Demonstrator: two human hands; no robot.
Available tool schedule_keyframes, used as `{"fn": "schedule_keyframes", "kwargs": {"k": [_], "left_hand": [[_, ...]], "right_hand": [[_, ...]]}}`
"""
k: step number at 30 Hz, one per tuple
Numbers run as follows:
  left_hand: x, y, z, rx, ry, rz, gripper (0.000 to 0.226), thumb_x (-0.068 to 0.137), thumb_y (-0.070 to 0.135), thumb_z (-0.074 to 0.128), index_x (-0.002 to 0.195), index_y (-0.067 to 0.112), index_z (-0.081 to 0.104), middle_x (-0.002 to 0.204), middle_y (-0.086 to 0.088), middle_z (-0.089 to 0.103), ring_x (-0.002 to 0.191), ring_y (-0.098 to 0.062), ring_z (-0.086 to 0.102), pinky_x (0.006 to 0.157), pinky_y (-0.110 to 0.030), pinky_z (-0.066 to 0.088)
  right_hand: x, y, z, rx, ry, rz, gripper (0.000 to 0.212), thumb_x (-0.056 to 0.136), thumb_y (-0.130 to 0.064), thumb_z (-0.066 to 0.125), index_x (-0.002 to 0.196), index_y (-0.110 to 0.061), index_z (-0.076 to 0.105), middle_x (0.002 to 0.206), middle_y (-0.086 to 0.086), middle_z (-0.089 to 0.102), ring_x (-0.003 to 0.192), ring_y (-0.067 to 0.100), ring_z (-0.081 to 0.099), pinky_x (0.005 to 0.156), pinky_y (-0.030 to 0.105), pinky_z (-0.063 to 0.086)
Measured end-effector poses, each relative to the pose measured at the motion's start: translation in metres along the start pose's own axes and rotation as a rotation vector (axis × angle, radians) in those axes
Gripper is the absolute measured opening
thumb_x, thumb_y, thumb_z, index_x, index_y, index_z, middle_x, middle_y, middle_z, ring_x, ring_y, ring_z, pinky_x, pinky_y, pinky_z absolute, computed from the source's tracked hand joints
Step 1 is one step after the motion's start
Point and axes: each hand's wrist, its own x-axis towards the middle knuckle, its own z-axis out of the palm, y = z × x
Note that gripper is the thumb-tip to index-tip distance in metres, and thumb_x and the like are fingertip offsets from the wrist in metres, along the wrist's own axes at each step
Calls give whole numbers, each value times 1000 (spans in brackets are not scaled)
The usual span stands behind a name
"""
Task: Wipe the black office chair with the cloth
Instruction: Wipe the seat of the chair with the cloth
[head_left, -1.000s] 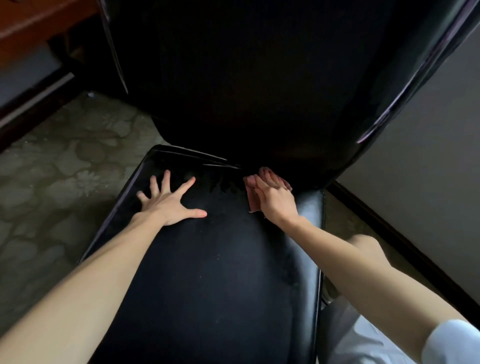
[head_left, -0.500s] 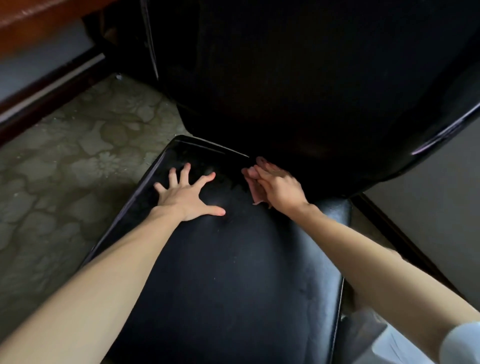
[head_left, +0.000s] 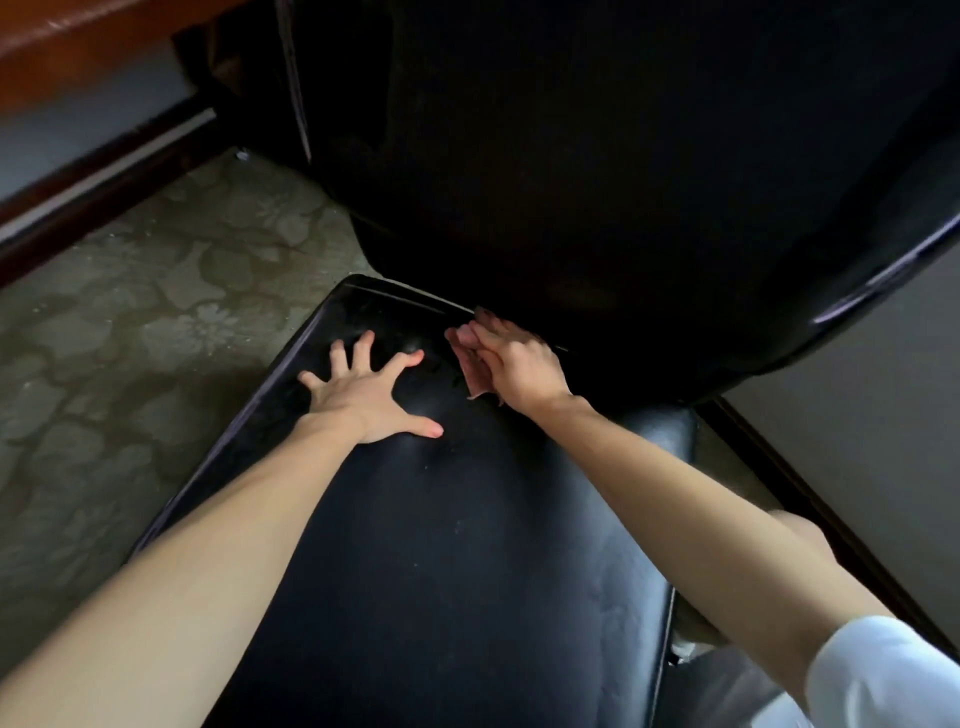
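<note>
Cloth (head_left: 475, 375), pinkish, is being gripped by the right hand (head_left: 519, 364) at the chair's (head_left: 467, 545) seat-back crease; the left hand (head_left: 363, 395) is lying flat, fingers spread wide, on the seat.

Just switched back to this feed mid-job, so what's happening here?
A person is wiping the black office chair. The right hand grips a pinkish cloth and presses it at the back of the seat, right where it meets the backrest. The left hand lies flat on the seat beside it, fingers spread, holding nothing. A patterned floor shows to the left.
</note>
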Motion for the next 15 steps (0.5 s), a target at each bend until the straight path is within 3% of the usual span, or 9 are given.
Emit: {"fn": "schedule_keyframes", "kwargs": {"k": [6, 12, 15], "left_hand": [[-4, 6, -8, -60, -38, -22, 107, 62, 74, 75, 149, 56, 15, 165, -1, -14, 150, -35, -16, 110, -73, 11], [-3, 7, -5, -74, -42, 1, 107, 64, 73, 75, 150, 56, 13, 165, -1, -19, 149, -33, -22, 110, -75, 7], [-1, 8, -6, -75, -55, 0, 107, 63, 71, 77, 149, 56, 15, 165, -1, -20, 149, -34, -23, 110, -75, 6]], "right_hand": [[-86, 64, -28, -40, 169, 44, 35, 99, -17, 51, 133, -15, 60, 145, 8, 51, 132, 28, 50, 110, 23, 25], [-128, 87, -33, -97, 116, 164, 61, 97, -43, 21, 139, -13, 54, 148, 8, 48, 138, 27, 44, 114, 34, 29], [-106, 70, -27, -74, 88, 164, 63, 95, -42, 21, 136, -11, 58, 144, 12, 52, 137, 29, 45, 113, 38, 31]]}}
